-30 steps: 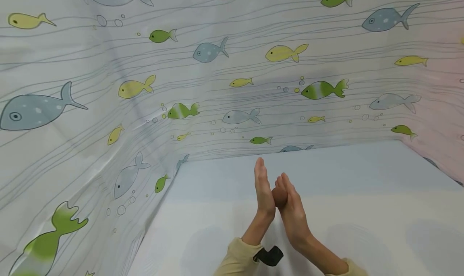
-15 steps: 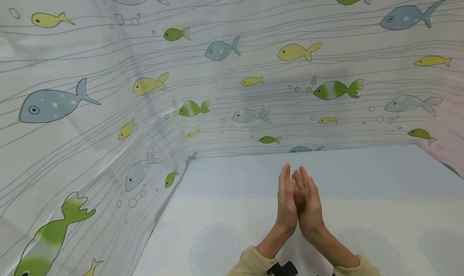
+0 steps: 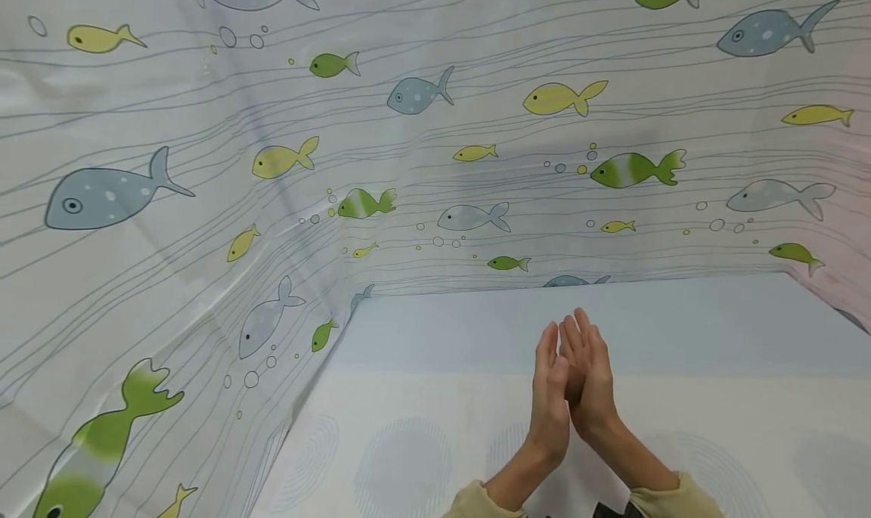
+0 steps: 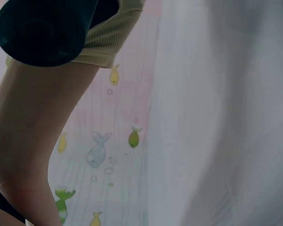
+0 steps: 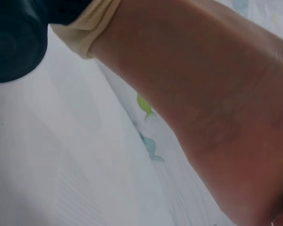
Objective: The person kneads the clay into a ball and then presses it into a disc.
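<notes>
A brown ball (image 3: 574, 386) sits between my two palms in the head view, partly hidden by the left thumb and palm. My left hand (image 3: 550, 397) stands upright on one side, fingers straight and pointing up. Facing it, my right hand (image 3: 596, 386) is also upright, its fingers extended and the palm cupped slightly toward the ball. The two hands come close together at their heels. Both wrist views show mostly a forearm (image 4: 37, 117) with a beige cuff (image 4: 108, 47); the ball does not show there.
Below the hands lies a white tabletop (image 3: 408, 397) with pale blue circles and a light blue band (image 3: 435, 336) at the back. A curtain (image 3: 408, 170) printed with fish surrounds it. A dark round device (image 4: 42, 33) appears at the cuff in the left wrist view.
Both hands have shifted right in the head view, partly as the view itself turned. The left hand has slid lower against the right, and the ball is now more covered between the palms.
</notes>
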Action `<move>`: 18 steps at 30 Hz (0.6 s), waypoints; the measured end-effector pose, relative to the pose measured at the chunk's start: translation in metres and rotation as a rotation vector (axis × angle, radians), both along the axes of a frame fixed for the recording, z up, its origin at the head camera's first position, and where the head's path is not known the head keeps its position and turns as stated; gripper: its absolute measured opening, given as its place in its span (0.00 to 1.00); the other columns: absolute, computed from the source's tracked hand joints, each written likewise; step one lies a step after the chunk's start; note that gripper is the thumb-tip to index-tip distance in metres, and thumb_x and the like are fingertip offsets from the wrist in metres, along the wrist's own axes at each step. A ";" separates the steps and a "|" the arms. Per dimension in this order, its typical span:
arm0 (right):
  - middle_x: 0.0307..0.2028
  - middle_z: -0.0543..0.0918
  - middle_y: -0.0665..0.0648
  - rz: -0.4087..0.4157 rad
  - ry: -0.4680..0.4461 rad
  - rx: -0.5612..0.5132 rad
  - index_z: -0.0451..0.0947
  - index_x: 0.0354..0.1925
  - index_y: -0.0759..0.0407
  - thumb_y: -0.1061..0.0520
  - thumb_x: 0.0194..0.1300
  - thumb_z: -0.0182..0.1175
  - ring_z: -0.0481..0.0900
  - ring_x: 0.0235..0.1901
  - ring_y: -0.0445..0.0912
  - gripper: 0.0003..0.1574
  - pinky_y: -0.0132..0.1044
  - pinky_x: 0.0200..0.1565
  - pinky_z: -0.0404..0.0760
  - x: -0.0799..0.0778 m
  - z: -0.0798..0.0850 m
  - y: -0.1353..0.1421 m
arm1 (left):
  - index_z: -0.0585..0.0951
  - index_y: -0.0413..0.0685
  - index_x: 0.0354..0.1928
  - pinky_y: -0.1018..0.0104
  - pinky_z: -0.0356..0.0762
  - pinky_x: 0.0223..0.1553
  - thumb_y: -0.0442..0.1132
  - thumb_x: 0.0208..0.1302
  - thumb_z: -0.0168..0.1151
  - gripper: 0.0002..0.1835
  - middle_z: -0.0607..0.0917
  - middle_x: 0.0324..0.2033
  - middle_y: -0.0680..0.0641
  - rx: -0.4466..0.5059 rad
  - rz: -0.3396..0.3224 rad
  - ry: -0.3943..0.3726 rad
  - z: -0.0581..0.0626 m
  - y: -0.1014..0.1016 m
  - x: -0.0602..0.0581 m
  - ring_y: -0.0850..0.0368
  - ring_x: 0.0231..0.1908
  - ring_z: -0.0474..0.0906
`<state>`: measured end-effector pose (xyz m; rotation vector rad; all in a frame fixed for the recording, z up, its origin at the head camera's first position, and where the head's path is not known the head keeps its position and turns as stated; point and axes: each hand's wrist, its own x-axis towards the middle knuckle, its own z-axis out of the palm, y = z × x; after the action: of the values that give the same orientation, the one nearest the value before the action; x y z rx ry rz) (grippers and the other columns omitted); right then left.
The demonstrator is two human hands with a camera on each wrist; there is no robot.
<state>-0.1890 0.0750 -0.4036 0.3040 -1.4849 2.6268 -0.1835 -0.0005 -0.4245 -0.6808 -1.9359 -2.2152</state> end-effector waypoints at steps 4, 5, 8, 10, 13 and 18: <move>0.79 0.30 0.48 -0.015 -0.007 0.007 0.27 0.79 0.44 0.34 0.77 0.27 0.29 0.77 0.45 0.42 0.44 0.75 0.30 -0.003 0.000 0.001 | 0.52 0.52 0.77 0.65 0.51 0.72 0.52 0.74 0.34 0.32 0.55 0.75 0.58 0.002 -0.008 -0.007 0.002 -0.001 0.005 0.57 0.75 0.48; 0.79 0.30 0.48 -0.018 -0.007 0.009 0.27 0.79 0.44 0.34 0.77 0.27 0.29 0.77 0.45 0.42 0.43 0.75 0.30 -0.003 -0.001 0.002 | 0.52 0.51 0.77 0.65 0.50 0.72 0.52 0.74 0.34 0.33 0.55 0.75 0.58 0.000 -0.007 -0.005 0.003 -0.001 0.006 0.57 0.76 0.48; 0.79 0.29 0.48 -0.019 0.003 0.013 0.26 0.79 0.43 0.34 0.77 0.26 0.27 0.77 0.45 0.42 0.43 0.74 0.28 -0.006 -0.002 0.005 | 0.52 0.53 0.78 0.62 0.47 0.73 0.52 0.74 0.34 0.32 0.54 0.75 0.58 -0.005 -0.007 -0.007 0.005 -0.002 0.010 0.57 0.76 0.45; 0.78 0.28 0.48 -0.020 0.010 0.012 0.26 0.79 0.44 0.34 0.77 0.26 0.26 0.77 0.45 0.42 0.43 0.74 0.28 -0.009 -0.003 0.007 | 0.52 0.55 0.78 0.58 0.46 0.74 0.53 0.74 0.34 0.32 0.54 0.75 0.59 -0.012 -0.002 -0.009 0.006 -0.003 0.013 0.57 0.76 0.42; 0.78 0.27 0.49 -0.029 0.021 0.010 0.26 0.79 0.46 0.35 0.77 0.26 0.26 0.77 0.46 0.42 0.43 0.74 0.28 -0.012 -0.004 0.008 | 0.52 0.56 0.78 0.49 0.43 0.74 0.54 0.74 0.34 0.32 0.54 0.75 0.59 -0.015 0.005 -0.012 0.007 -0.004 0.015 0.56 0.77 0.40; 0.79 0.28 0.51 -0.034 0.030 0.005 0.26 0.79 0.48 0.36 0.78 0.26 0.26 0.77 0.47 0.43 0.44 0.74 0.27 -0.014 -0.005 0.005 | 0.52 0.56 0.78 0.41 0.40 0.72 0.54 0.74 0.34 0.32 0.53 0.76 0.57 -0.002 0.017 -0.005 0.010 -0.004 0.015 0.54 0.77 0.38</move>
<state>-0.2025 0.0795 -0.4081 0.3150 -1.4746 2.5808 -0.1683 -0.0047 -0.4146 -0.6572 -1.9384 -2.2074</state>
